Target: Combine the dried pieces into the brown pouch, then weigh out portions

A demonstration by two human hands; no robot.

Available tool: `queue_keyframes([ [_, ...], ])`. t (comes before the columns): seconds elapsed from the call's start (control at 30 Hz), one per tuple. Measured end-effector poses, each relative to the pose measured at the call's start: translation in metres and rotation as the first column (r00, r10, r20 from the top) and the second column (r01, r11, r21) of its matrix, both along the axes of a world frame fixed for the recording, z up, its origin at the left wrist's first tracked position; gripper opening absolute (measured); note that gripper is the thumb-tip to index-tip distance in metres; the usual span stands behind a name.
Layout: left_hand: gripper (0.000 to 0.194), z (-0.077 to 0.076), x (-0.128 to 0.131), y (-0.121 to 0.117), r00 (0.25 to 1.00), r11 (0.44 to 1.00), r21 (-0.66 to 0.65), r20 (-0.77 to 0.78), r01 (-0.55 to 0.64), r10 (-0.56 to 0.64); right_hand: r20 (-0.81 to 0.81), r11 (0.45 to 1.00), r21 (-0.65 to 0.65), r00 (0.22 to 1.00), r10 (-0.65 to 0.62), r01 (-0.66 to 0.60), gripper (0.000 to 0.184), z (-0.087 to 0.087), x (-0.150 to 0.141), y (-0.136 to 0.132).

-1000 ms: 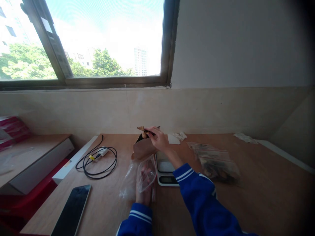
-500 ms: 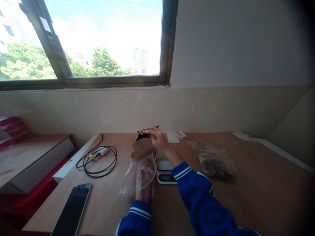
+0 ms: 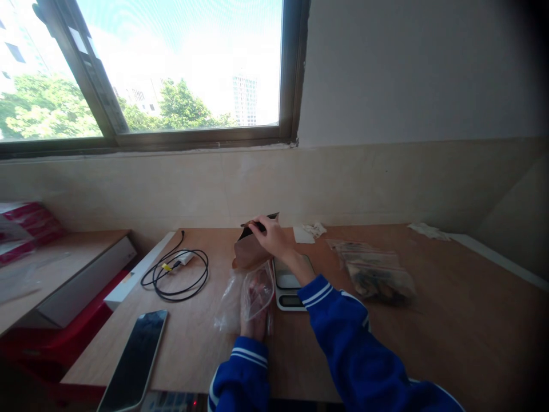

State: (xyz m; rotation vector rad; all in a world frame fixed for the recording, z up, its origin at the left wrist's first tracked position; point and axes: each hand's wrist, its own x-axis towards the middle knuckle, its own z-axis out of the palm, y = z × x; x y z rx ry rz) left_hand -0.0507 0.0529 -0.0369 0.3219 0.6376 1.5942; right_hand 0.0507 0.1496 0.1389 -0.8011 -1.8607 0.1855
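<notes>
Blue Sleeves, White Stripes (image 3: pixel 318 296)

The long blue fabric right sleeve (image 3: pixel 354 343) carries two narrow white bands around its cuff and white trim along its side. The blue fabric left sleeve (image 3: pixel 243 380) has matching cuff bands and white edging.

Right arm (image 3: pixel 364 343) reaches in diagonally from lower right, wrist (image 3: pixel 300 268) roughly in line with the forearm. Our right hand (image 3: pixel 269 236) is farther forward than the left, fingers bent, thumb angled in; can't tell if the tips meet. Left forearm (image 3: pixel 242 372) points nearly straight ahead, left hand (image 3: pixel 256 294) low, its finger pose unclear. Both our sleeves reach the wrists.
</notes>
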Motion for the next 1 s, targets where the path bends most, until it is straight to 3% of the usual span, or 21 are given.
queue_keyframes([
  [0.13,0.014,0.005,0.001,0.000,1.000,1.000,-0.022,0.012,0.015,-0.015,0.026,0.999,0.017,0.999,0.038,-0.039,0.015,0.002,0.007,0.002],
  [0.27,0.022,0.010,0.000,-0.002,0.997,0.996,-0.029,-0.012,0.079,-0.079,0.151,0.991,0.070,0.981,-0.126,0.117,0.015,0.007,0.012,-0.004],
  [0.33,0.025,0.012,-0.001,-0.004,0.997,0.997,-0.001,-0.035,0.073,-0.073,0.105,0.983,0.070,0.979,-0.174,0.168,0.025,0.010,0.014,-0.015],
  [0.4,0.027,0.014,-0.002,-0.006,0.995,0.998,0.013,-0.067,0.068,-0.067,-0.023,0.978,0.056,0.980,-0.198,0.199,0.024,0.007,0.017,-0.032],
  [0.5,0.025,0.018,0.001,-0.007,0.980,0.983,-0.129,-0.132,0.133,-0.150,-0.266,0.968,-0.091,0.931,-0.249,0.233,0.018,-0.019,0.022,-0.068],
  [0.57,0.035,0.020,0.004,-0.006,0.965,0.969,-0.218,-0.207,0.115,-0.161,-0.383,0.921,-0.312,0.856,-0.347,0.233,0.032,-0.050,0.022,-0.092],
  [0.63,0.040,0.021,0.007,-0.006,0.953,0.978,-0.206,-0.284,0.044,-0.102,-0.437,0.811,-0.563,0.776,-0.454,0.158,0.046,-0.081,0.022,-0.113],
  [0.67,0.041,0.021,0.008,-0.008,0.942,0.986,-0.166,-0.328,0.018,-0.073,-0.462,0.756,-0.652,0.763,-0.453,0.054,0.047,-0.093,0.024,-0.120],
  [0.73,0.038,0.023,0.007,-0.013,0.895,0.999,-0.040,-0.445,0.018,-0.034,-0.517,0.679,-0.725,0.741,-0.429,-0.113,0.049,-0.107,0.030,-0.130],
  [0.8,0.034,0.028,0.005,-0.020,0.803,0.990,0.116,-0.596,0.082,0.003,-0.564,0.664,-0.725,0.713,-0.417,-0.184,0.050,-0.108,0.042,-0.134],
  [0.87,0.030,0.036,0.004,-0.027,0.708,0.969,0.193,-0.705,0.152,0.029,-0.592,0.695,-0.697,0.690,-0.416,-0.178,0.049,-0.101,0.055,-0.137],
  [0.93,0.030,0.044,0.006,-0.034,0.666,0.967,0.203,-0.744,0.153,0.050,-0.614,0.718,-0.673,0.676,-0.407,-0.179,0.050,-0.094,0.064,-0.143],
  [1.0,0.031,0.052,0.009,-0.039,0.652,0.971,0.223,-0.750,0.087,0.114,-0.631,0.689,-0.681,0.676,-0.381,-0.247,0.054,-0.092,0.067,-0.154],
])
